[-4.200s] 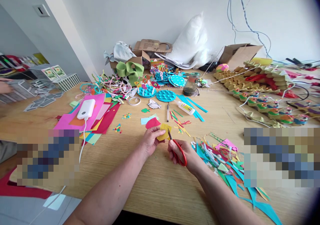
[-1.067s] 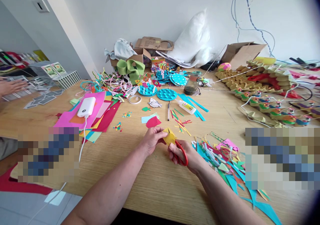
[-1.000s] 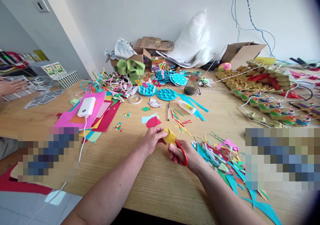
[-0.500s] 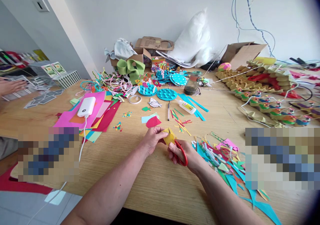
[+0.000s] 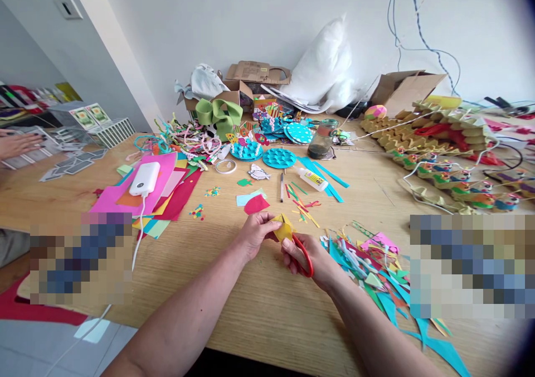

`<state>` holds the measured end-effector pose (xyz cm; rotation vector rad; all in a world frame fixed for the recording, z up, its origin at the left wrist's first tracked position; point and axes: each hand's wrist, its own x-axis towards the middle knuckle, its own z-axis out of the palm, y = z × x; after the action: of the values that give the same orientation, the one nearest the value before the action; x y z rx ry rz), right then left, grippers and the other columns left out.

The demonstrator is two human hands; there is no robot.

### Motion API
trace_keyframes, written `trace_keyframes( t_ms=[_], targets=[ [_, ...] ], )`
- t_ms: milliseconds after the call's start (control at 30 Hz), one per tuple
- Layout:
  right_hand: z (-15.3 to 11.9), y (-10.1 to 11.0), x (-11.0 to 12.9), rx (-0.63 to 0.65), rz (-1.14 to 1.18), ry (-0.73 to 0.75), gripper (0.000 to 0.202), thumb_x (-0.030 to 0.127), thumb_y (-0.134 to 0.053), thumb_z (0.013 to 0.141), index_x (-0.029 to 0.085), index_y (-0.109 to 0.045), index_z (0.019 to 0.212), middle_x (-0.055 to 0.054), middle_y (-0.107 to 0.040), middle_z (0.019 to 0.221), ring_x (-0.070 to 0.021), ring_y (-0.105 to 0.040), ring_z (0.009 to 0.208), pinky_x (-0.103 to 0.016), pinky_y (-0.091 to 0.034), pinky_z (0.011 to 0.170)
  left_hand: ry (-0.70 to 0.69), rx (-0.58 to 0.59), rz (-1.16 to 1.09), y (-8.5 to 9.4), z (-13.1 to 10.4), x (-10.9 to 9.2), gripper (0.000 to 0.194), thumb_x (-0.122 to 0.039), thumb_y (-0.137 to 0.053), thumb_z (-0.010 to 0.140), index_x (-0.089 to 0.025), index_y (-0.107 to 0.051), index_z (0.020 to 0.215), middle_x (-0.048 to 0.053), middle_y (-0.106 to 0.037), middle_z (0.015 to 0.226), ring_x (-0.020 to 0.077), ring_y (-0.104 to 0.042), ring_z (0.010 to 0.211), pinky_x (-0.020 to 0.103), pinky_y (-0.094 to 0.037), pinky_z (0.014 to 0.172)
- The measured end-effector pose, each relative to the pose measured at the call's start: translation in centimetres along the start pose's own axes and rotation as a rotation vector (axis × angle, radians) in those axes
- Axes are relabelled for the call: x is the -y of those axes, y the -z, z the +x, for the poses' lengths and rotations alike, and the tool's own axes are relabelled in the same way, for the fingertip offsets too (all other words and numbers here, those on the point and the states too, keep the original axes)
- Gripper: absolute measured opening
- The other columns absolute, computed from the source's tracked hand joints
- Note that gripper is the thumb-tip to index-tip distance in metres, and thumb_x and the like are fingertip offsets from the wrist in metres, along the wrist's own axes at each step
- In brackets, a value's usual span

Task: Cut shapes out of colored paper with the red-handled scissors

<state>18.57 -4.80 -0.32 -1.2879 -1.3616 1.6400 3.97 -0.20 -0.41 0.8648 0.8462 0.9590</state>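
Left hand (image 5: pixel 253 236): fingers pinch the yellow paper (image 5: pixel 283 228).
Right hand (image 5: pixel 297 256): fingers grip the red scissors (image 5: pixel 309 259) (they look big!).
Yellow paper: between both hands, above the table (image 5: pixel 234 304).

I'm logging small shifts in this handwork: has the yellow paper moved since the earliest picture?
Yes: slightly right and nearer the camera, judged against the small red paper; the yellow paper.
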Motion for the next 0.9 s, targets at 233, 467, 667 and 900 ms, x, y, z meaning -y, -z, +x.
trace_keyframes(
  t_ms=[233,467,667,900],
  targets=[
    [-0.08,-0.11,0.18,-0.007,0.017,-0.014,0.047,0.058,-0.067,0.067,0.014,-0.051,0.065,0.002,-0.055,0.053,-0.0065,-0.045,0.038,-0.017,-0.027,0.036,0.011,-0.006,-0.014,0.0,0.05,0.06,0.023,-0.029,-0.074,0.059,-0.013,-0.059,0.065,0.0,-0.058,0.061,0.0096,-0.052,0.054,0.023,-0.041,0.052],
    [-0.15,-0.13,0.27,0.004,0.022,-0.022,0.047,0.058,-0.067,0.068,0.014,-0.05,0.065,0.002,-0.055,0.053,-0.0065,-0.046,0.039,-0.017,-0.027,0.037,0.012,-0.036,-0.028,0.08,0.13,0.08,0.023,-0.029,-0.074,0.058,-0.014,-0.057,0.064,0.0,-0.059,0.06,0.0099,-0.052,0.053,0.023,-0.041,0.052],
    [-0.21,-0.2,0.56,0.005,0.026,-0.028,0.048,0.06,-0.067,0.066,0.015,-0.049,0.066,0.001,-0.056,0.054,-0.0068,-0.046,0.04,-0.017,-0.028,0.038,0.013,-0.009,-0.001,0.06,0.02,-0.03,0.023,-0.031,-0.073,0.059,-0.013,-0.059,0.065,0.001,-0.059,0.061,0.0097,-0.052,0.053,0.023,-0.041,0.053],
    [-0.27,-0.23,0.82,-0.005,0.003,-0.042,0.05,0.061,-0.07,0.061,0.015,-0.052,0.068,0.003,-0.055,0.052,-0.0072,-0.045,0.039,-0.018,-0.028,0.037,0.008,-0.008,-0.006,0.0,-0.03,-0.09,0.022,-0.03,-0.073,0.059,-0.013,-0.06,0.064,0.001,-0.059,0.06,0.0104,-0.053,0.055,0.023,-0.041,0.054]
  ],
)
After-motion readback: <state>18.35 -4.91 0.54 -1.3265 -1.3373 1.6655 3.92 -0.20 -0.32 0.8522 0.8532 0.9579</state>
